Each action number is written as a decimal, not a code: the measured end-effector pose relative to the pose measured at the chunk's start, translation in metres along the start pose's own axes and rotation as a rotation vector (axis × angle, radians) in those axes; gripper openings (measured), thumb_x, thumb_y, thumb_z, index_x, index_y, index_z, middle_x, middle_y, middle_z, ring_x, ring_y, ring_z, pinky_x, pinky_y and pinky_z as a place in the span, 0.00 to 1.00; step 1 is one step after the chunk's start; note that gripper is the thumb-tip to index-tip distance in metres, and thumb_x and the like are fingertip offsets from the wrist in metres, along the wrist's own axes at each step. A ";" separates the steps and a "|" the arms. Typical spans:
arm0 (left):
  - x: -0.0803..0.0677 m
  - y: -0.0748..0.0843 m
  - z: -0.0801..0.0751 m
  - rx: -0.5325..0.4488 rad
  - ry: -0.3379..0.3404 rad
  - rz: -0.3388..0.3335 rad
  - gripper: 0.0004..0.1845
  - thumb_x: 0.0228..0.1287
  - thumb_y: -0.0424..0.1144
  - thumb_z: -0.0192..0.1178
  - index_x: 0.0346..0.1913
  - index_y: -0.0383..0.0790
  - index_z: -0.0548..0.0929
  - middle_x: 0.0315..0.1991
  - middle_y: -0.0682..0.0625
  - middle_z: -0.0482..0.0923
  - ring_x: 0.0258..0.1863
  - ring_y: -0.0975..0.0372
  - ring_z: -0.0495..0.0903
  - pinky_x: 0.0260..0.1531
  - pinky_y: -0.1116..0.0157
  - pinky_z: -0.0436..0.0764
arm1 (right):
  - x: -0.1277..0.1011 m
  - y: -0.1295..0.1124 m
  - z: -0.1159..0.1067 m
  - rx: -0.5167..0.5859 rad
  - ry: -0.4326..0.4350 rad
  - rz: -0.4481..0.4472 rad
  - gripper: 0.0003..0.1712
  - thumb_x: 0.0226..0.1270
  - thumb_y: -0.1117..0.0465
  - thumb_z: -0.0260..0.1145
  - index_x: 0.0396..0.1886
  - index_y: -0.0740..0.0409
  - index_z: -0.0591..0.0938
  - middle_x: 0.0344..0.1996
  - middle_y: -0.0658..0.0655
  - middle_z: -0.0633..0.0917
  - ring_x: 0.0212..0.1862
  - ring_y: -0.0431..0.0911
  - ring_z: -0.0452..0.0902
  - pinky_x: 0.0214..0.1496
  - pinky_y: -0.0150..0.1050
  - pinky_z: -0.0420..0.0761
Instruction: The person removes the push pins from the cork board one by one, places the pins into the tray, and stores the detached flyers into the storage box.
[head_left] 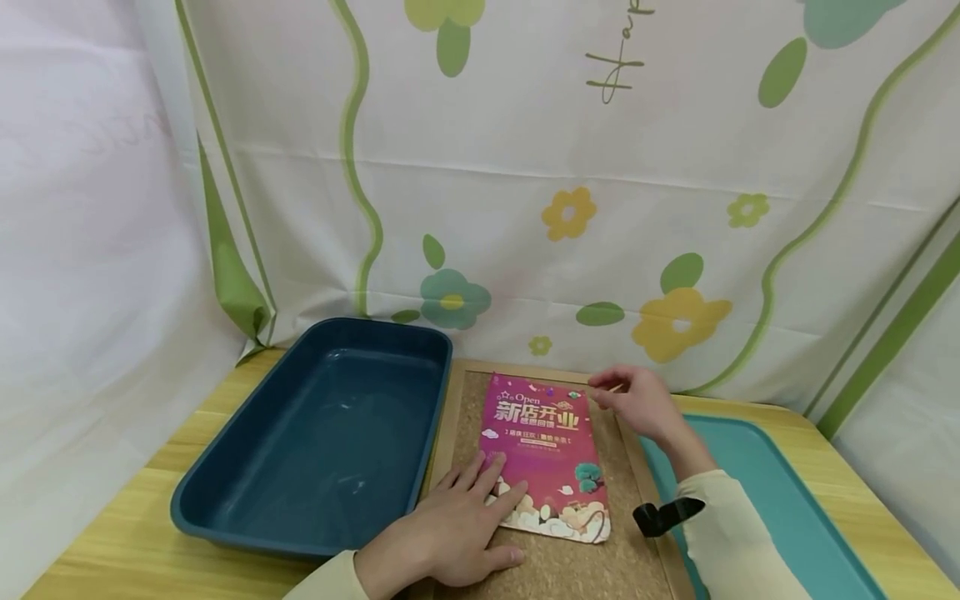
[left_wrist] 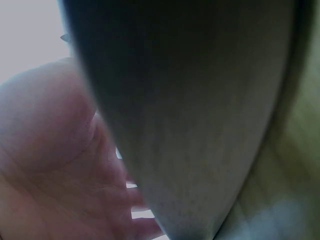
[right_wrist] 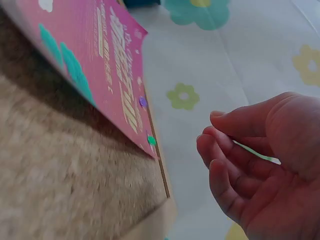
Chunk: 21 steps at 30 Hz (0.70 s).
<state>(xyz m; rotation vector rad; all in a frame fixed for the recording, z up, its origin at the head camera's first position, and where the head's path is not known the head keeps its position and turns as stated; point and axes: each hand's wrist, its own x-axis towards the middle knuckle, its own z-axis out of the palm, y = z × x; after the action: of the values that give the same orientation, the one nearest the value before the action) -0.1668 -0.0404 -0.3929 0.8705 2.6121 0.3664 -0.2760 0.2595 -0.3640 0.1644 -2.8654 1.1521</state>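
A pink flyer [head_left: 543, 454] lies on a cork board [head_left: 570, 567] with a wooden frame. My left hand [head_left: 480, 492] rests flat on the flyer's lower left part, fingers straight and pressing it down. My right hand [head_left: 626, 396] hovers just beyond the flyer's top right corner, over the frame's edge, fingers curled toward the thumb with nothing visible between them. In the right wrist view the curled right hand [right_wrist: 235, 150] is apart from the flyer [right_wrist: 100, 65], where a small green dot [right_wrist: 151, 140] marks the corner. The left wrist view shows only my left hand [left_wrist: 60, 165], blurred, beside a dark wall.
A deep dark blue tray [head_left: 225, 500] stands left of the board, touching its frame. A shallow teal tray [head_left: 787, 500] lies at the right. All sit on a yellow wooden table [head_left: 112, 567]. A flowered cloth [head_left: 562, 208] hangs close behind.
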 end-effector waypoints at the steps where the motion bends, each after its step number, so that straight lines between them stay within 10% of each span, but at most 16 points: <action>1: 0.000 0.000 0.000 0.001 0.001 -0.001 0.40 0.73 0.68 0.57 0.84 0.69 0.59 0.89 0.52 0.46 0.88 0.46 0.44 0.81 0.37 0.58 | 0.003 -0.002 0.002 -0.003 -0.003 -0.007 0.16 0.79 0.57 0.68 0.56 0.62 0.86 0.45 0.62 0.89 0.44 0.55 0.86 0.42 0.42 0.85; 21: -0.001 0.002 0.000 0.010 0.012 -0.004 0.40 0.72 0.69 0.57 0.84 0.68 0.60 0.88 0.51 0.48 0.88 0.45 0.47 0.79 0.36 0.62 | 0.051 -0.022 0.047 0.094 -0.025 0.151 0.09 0.74 0.65 0.70 0.50 0.62 0.89 0.43 0.60 0.88 0.45 0.52 0.84 0.45 0.39 0.84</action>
<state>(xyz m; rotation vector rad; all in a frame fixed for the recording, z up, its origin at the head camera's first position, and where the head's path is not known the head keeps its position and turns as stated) -0.1652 -0.0395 -0.3924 0.8689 2.6288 0.3592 -0.3245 0.2067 -0.3783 -0.0354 -2.8898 1.3210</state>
